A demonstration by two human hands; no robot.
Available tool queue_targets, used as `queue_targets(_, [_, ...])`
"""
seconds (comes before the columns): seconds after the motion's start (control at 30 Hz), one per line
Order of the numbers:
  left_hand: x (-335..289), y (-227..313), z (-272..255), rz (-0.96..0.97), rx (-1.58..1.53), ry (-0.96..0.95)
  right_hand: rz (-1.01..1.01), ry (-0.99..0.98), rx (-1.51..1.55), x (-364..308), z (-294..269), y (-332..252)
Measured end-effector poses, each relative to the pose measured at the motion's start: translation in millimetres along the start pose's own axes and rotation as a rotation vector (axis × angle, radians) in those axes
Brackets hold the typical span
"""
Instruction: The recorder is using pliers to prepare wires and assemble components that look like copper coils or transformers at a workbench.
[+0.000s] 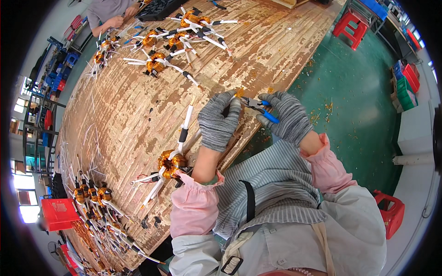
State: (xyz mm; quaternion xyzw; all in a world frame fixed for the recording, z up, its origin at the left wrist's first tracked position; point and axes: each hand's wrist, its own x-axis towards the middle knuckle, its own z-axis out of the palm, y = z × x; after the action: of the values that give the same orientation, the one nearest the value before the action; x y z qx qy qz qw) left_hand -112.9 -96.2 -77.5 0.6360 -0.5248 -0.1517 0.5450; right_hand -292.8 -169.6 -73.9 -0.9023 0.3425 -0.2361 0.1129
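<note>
My left hand (218, 122), in a grey knitted glove, is closed in a pinch on a white-sleeved wire lead (197, 136). That lead seems to run back to a copper-wound ring coil (167, 163) lying on the worn wooden table (138, 108) beside my left forearm. Another white lead with a black band (183, 135) sticks up from the same coil. My right hand (291, 118), also gloved, grips blue-handled pliers (270, 117). Their jaws are at the wire end by my left fingertips; whether they touch it is hard to tell.
Several more coils with white leads (155, 62) lie at the table's far side, and a heap of coils (103, 195) sits at the left near a red bin (59, 214). Across the table is another person's arm (113, 24). Red stools (352, 26) stand on the green floor.
</note>
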Motion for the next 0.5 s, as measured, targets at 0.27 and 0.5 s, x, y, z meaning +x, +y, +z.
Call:
queue_targets(0.27, [2,-4,1,0.095,0.076,0.04,0.091,-0.071,0.12,6,1,1])
queue_targets(0.5, [0,1,1,0.053,0.093,0.051,0.122,-0.14,0.067,5,-3,-4])
